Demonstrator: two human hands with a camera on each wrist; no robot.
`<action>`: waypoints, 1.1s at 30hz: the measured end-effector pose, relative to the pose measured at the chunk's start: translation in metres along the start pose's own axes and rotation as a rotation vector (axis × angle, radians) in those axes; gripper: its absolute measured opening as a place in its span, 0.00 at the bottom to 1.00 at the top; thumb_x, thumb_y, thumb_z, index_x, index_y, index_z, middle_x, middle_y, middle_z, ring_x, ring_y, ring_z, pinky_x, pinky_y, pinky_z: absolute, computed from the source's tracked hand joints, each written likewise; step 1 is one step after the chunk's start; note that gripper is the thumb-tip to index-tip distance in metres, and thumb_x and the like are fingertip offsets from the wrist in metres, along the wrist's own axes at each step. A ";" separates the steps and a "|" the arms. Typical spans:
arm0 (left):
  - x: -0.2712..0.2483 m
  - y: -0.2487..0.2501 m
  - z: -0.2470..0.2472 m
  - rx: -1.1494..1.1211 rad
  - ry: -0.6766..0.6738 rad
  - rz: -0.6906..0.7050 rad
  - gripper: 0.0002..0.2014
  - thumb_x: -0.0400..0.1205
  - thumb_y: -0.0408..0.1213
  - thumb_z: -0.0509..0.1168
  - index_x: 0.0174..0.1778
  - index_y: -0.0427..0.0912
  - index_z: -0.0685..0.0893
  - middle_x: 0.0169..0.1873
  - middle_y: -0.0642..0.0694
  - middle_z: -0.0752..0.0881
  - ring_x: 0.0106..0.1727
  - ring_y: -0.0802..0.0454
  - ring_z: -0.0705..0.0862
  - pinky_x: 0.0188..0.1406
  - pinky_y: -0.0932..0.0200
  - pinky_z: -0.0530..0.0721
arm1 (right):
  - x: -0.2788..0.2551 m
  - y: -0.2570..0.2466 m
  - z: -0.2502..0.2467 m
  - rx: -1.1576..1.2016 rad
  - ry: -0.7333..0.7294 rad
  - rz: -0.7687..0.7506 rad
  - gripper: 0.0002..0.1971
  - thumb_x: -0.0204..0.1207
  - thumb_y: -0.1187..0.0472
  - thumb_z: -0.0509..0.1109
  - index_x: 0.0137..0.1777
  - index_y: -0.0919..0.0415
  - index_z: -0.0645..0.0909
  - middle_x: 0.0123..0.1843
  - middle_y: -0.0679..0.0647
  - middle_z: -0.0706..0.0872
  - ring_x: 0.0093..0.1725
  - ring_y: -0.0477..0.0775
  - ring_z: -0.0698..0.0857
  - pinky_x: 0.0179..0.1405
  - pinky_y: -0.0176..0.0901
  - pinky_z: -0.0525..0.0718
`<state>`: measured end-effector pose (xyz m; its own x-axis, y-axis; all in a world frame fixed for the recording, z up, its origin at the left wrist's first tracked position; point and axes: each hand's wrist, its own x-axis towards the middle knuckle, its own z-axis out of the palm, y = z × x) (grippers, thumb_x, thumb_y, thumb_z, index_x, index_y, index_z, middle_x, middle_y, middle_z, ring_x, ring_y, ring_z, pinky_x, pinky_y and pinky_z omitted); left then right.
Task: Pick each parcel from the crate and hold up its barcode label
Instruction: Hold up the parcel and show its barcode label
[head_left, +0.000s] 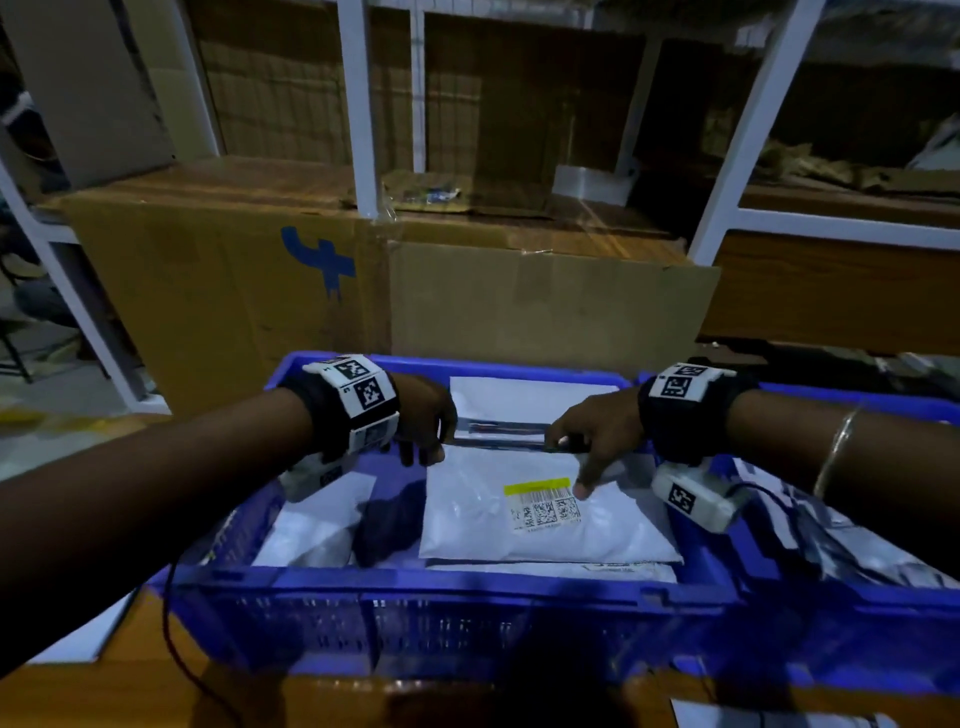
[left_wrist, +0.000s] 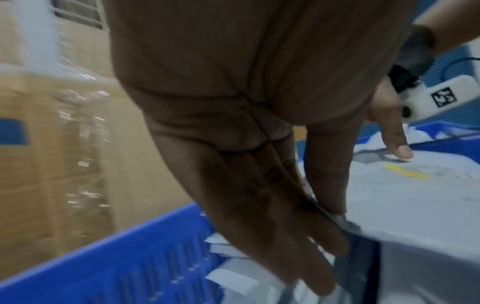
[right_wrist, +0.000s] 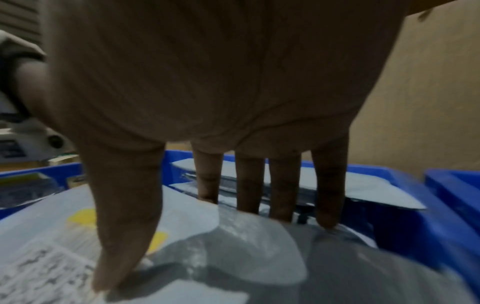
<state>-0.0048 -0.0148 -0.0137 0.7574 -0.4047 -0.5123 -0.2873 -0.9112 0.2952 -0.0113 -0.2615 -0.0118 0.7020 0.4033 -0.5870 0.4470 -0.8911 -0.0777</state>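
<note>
A blue crate (head_left: 467, 597) holds several white parcels. The top parcel (head_left: 483, 514) lies flat with its barcode label (head_left: 545, 506) and yellow strip facing up. My left hand (head_left: 423, 436) pinches the parcel's far left corner. In the left wrist view the left hand (left_wrist: 330, 230) has its thumb on top of the parcel (left_wrist: 415, 205) and its fingers under the edge. My right hand (head_left: 587, 452) grips the far right edge. The right wrist view shows the right hand (right_wrist: 187, 246) with its thumb beside the label (right_wrist: 39, 267) and its fingers tucked behind the parcel (right_wrist: 233, 257).
More white parcels lie at the crate's far end (head_left: 530, 400) and left side (head_left: 311, 530). A second blue crate (head_left: 883, 582) with parcels stands at the right. Large cardboard boxes (head_left: 234, 291) and white rack posts (head_left: 358, 104) rise just behind. The crates stand on a wooden table (head_left: 156, 691).
</note>
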 end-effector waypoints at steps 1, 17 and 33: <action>0.002 0.003 0.003 0.024 -0.002 0.007 0.05 0.78 0.31 0.71 0.46 0.43 0.82 0.43 0.42 0.90 0.22 0.59 0.85 0.17 0.66 0.80 | 0.002 -0.005 0.001 -0.015 0.008 -0.023 0.26 0.65 0.45 0.83 0.62 0.43 0.78 0.53 0.46 0.84 0.51 0.48 0.82 0.51 0.37 0.79; 0.007 0.026 0.016 0.021 -0.105 0.069 0.21 0.69 0.47 0.81 0.52 0.43 0.85 0.38 0.48 0.89 0.33 0.57 0.84 0.21 0.69 0.77 | 0.010 -0.017 0.018 -0.075 0.016 -0.111 0.32 0.58 0.42 0.86 0.61 0.49 0.80 0.52 0.49 0.87 0.50 0.51 0.85 0.56 0.44 0.84; 0.009 0.048 0.033 -0.017 -0.195 0.169 0.13 0.75 0.43 0.77 0.55 0.51 0.90 0.45 0.48 0.91 0.44 0.55 0.88 0.23 0.69 0.77 | -0.015 0.007 0.034 -0.181 0.006 -0.114 0.47 0.58 0.40 0.85 0.77 0.49 0.70 0.68 0.54 0.81 0.64 0.57 0.79 0.67 0.51 0.79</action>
<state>-0.0310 -0.0643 -0.0303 0.5717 -0.5597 -0.6000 -0.3888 -0.8287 0.4026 -0.0372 -0.2812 -0.0311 0.6441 0.5012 -0.5779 0.6159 -0.7878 0.0032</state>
